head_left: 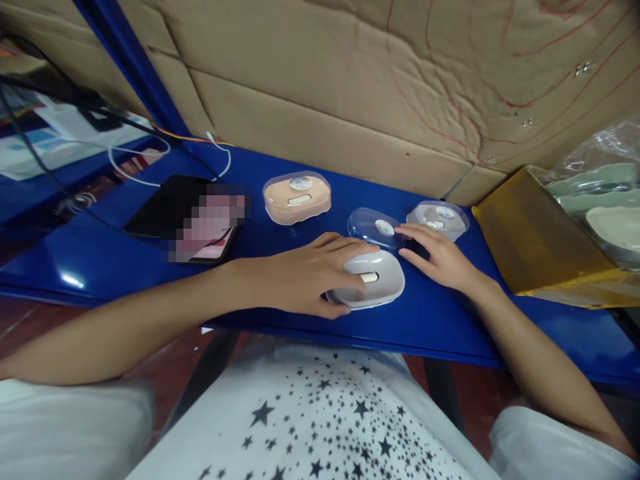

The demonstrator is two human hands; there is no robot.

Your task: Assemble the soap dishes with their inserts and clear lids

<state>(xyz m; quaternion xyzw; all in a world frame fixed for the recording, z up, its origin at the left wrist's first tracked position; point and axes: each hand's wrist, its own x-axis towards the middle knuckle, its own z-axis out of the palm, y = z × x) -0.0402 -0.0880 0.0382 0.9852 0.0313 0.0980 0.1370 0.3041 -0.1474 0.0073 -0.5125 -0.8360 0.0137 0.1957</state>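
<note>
"While our left hand (305,277) is on the white dish (391,287), what's its grip?"

"Spread wide over the left end: thumb at the near rim, one finger reaching inside, others along the far rim. We've got the dish held, flat on the blue table (440,317)."

"Anything inside the white dish?"

"Cream bar (369,277) at the middle, beside our finger."

"Right hand (446,259)?"

"Beyond the right end of the white dish. Thumb and fingers part open, fingertips at the right end of the clear lid (364,225). Actual pinch? We can't tell."

"Where's that lid?"

"Just beyond the far rim of the white dish, round sticker (385,228) on it."

"Other dishes, quick."

"Peach dish (285,203), clear cover and sticker on top, far side and left of the white dish. Pale dish (450,230), also covered and stickered, far side and right, partly behind our right fingers."

"Further out?"

"Well left of the white dish, we log a dark phone (220,245), its screen pixelated, with a white cable (229,160) beyond it. Well right, an open cardboard box (540,243) with green dishes (595,179) and clear plastic wrap (600,147) at its far side."
</note>
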